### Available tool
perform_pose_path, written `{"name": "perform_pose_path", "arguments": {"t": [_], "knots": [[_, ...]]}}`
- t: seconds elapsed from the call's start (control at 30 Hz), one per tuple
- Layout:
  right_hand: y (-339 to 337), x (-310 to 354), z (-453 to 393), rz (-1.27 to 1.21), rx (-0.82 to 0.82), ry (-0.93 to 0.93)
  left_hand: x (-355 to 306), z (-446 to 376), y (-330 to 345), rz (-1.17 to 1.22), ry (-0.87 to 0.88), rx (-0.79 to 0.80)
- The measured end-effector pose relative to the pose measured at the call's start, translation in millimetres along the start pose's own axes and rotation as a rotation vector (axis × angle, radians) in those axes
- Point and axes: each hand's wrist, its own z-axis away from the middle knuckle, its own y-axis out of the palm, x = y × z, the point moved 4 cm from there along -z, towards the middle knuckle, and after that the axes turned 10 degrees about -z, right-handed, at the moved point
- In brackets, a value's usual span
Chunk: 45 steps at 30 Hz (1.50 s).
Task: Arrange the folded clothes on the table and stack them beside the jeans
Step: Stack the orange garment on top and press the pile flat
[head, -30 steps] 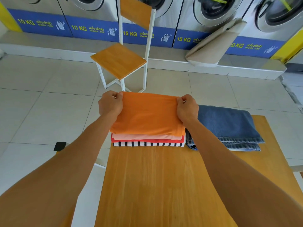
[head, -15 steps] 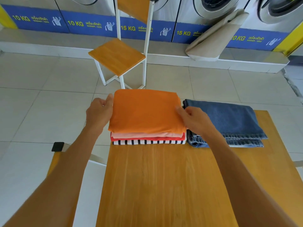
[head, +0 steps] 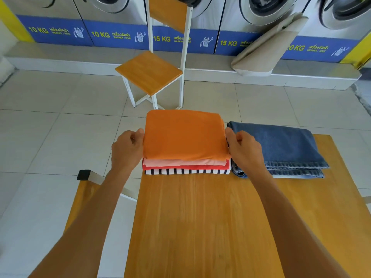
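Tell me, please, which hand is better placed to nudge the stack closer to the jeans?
Left. The left hand sits on the stack's outer side, able to push it toward the jeans; the right hand fills the gap between them.

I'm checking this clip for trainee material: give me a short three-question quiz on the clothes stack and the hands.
1. True or false: the orange garment lies on top of the stack.
2. Which lies lowest in the stack? A) the pink garment B) the red garment C) the striped garment
3. Fill in: the right hand is between the stack and the folded ____.

Key: 1 true. 2 C. 3 jeans; meanwhile the left hand touches the stack's other side, both on the table.
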Motion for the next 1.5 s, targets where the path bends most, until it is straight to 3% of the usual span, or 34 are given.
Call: {"name": "perform_pose_path", "arguments": {"t": [0.13,0.23,0.4,0.5,0.6,0.67,0.73,0.8,0.9,0.97,1.03,1.17,1.27,1.4,1.5], "knots": [[5,-6,13,0.017,0.183,0.047,8,9,3,0.041,-0.042,0.252],[1,-9,12,-0.11,0.209,0.07,16,16,4,0.216,-0.121,0.407],[-5,-12,11,-0.204,0.178,0.081,25,15,-8,0.468,-0.231,0.389],[-4,-15,14,-0.237,0.201,0.104,25,21,-8,0.493,-0.241,0.373],[-9,-16,15,-0.222,0.151,0.109,22,24,-10,0.413,-0.226,0.3],[-15,-8,15,-0.144,0.012,0.061,13,24,-18,0.267,-0.147,0.101],[-10,13,16,-0.052,-0.114,-0.084,-10,29,-23,0.109,0.042,-0.107],[13,40,20,0.057,-0.113,-0.309,-49,36,-14,0.031,0.309,-0.17],[65,67,27,0.371,0.095,-0.472,-93,43,22,-0.144,0.554,0.039],[83,57,29,0.605,0.239,-0.515,-86,41,45,-0.421,0.608,0.154],[73,36,23,0.704,0.309,-0.481,-59,31,46,-0.523,0.6,0.159],[27,7,0,0.653,0.178,-0.242,-9,0,23,-0.62,0.435,0.117],[34,33,-9,0.532,0.071,-0.241,-30,-4,19,-0.527,0.451,0.039],[87,72,-7,0.508,0.192,-0.41,-91,7,47,-0.438,0.633,0.101],[90,48,-18,0.53,0.239,-0.295,-80,-3,62,-0.451,0.558,0.174]]}}
